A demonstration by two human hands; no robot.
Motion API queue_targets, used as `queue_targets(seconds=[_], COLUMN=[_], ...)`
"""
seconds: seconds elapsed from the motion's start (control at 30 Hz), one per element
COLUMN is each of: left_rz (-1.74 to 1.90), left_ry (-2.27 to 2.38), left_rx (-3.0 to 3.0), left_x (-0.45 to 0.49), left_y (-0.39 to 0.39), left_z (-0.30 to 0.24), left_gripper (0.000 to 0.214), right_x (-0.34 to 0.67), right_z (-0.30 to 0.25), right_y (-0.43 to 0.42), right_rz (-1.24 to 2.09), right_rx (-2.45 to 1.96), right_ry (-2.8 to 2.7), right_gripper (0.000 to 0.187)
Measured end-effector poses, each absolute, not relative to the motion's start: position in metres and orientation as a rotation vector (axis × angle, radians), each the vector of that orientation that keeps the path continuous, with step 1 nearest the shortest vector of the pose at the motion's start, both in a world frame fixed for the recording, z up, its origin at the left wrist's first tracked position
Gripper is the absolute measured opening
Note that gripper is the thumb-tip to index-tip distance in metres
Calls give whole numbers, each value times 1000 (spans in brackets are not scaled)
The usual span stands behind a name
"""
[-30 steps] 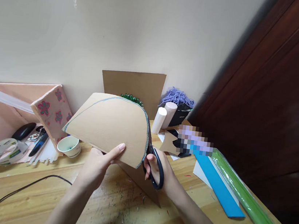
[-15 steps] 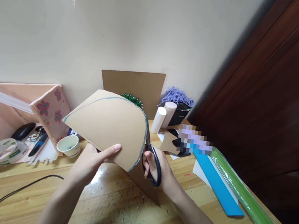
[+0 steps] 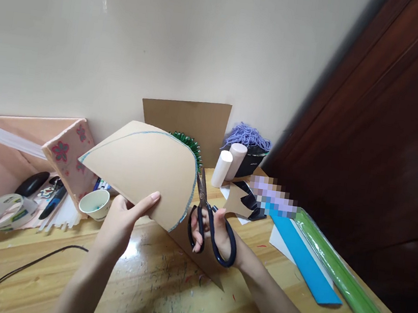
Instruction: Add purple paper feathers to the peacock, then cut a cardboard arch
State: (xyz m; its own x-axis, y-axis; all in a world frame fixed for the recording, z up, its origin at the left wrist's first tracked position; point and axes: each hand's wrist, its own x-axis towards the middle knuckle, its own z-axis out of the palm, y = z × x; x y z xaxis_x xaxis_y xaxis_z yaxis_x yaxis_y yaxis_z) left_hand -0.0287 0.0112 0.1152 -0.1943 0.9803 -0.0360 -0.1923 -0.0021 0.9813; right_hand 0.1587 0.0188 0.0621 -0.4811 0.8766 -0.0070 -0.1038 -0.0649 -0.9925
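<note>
A tan piece of cardboard [image 3: 146,163] with a blue line drawn along its curved edge is held up over the table. My left hand [image 3: 127,217] pinches its lower edge, thumb on top and fingers underneath. In my right hand [image 3: 218,232] are black-handled scissors [image 3: 204,192], fingers through the loops. Their blades point up and away, just right of the cardboard's curved side; the handles are spread, but how far the blades part is hard to see. Beneath the cardboard another brown sheet [image 3: 198,263] lies on the table, partly covered.
A paper cup [image 3: 95,204] and a pink box [image 3: 66,155] with tape and tools stand at left. White rolls [image 3: 223,168], purple yarn [image 3: 248,137] and black-and-tan scraps [image 3: 239,201] are at back right. Blue sheet [image 3: 307,259] and green packet [image 3: 347,275] line the right edge.
The cardboard has moved a little left with my left hand. The scissors have come off its curved edge, and their handles have spread apart in my right hand.
</note>
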Motion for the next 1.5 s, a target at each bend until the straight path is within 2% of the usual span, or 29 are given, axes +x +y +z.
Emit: queue_targets(seconds=[0.17,0.37,0.57,0.93,1.5], left_rz=[1338,1275,1268,1233,1211], left_ry=[1220,1193,1167,1184,1196], left_rx=[938,935,952,978,1070], left_x=[-34,-37,-35,-35,-47], left_y=[11,11,10,10,12], left_z=[116,117,117,119,113], left_gripper=[55,46,51,66,57], right_x=[160,162,161,155,169], right_z=[70,62,53,56,66], right_y=[19,19,17,17,15], right_rz=[1654,1522,1411,1527,1518], right_rx=[-875,-882,-892,-833,-860], right_ry=[-1474,-1513,-1508,-1394,-1539], right_gripper=[86,82,77,83,85])
